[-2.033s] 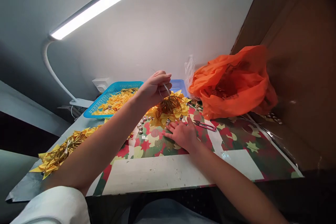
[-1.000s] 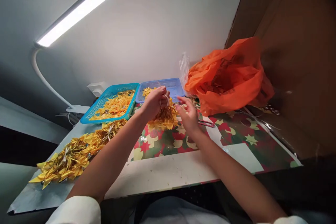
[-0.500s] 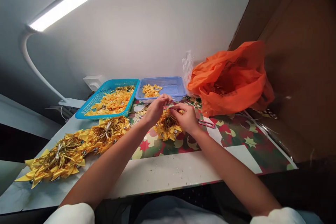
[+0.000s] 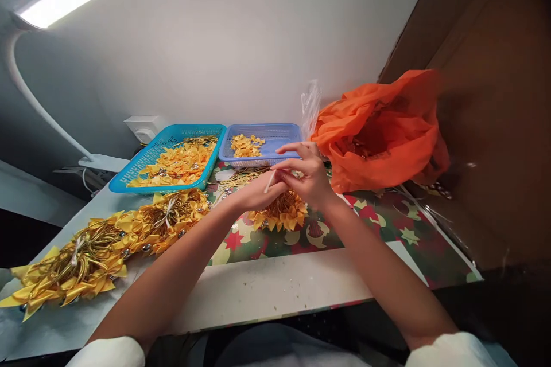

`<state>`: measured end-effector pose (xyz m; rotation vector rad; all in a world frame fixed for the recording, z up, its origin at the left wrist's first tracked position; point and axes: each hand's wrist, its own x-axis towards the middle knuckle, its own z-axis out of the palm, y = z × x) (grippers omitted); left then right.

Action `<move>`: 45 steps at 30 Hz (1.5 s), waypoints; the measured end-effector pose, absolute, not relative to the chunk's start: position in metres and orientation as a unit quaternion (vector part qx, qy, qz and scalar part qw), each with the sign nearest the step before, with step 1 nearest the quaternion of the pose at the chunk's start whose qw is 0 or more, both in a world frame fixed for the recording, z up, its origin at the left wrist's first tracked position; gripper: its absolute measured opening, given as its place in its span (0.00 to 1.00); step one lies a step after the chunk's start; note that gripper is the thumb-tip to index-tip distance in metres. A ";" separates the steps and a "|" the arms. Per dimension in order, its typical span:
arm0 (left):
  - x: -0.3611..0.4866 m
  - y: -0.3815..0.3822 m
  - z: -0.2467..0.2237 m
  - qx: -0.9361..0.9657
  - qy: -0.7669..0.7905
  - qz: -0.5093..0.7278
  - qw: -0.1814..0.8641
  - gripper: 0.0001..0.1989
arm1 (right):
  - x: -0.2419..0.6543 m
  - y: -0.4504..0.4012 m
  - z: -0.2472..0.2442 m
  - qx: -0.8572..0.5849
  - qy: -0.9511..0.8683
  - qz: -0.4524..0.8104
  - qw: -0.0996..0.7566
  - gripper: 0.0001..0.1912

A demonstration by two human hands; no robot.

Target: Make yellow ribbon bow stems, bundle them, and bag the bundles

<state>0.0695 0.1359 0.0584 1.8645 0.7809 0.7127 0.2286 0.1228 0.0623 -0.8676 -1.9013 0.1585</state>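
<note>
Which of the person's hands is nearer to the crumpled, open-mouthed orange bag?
The right. The right hand is beside the bag, near its left edge; the left hand is farther left, beyond the right.

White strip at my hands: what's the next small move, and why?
Probably draw the white strip snug around the gold cords of the yellow bundle below: your left hand and right hand meet at the strip, and both bundles at left have white ties at their middles.
</note>
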 end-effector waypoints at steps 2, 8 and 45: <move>0.068 0.139 0.059 0.796 0.316 0.269 0.440 0.12 | 0.233 0.130 0.071 -0.345 -0.804 0.075 0.478 0.07; 0.063 0.144 0.056 0.799 0.326 0.247 0.441 0.18 | 0.257 0.142 0.096 -0.427 -0.798 0.273 0.326 0.05; 0.055 0.149 0.053 0.862 0.421 0.252 0.127 0.17 | 0.215 0.147 0.047 -0.499 -0.750 0.344 0.265 0.07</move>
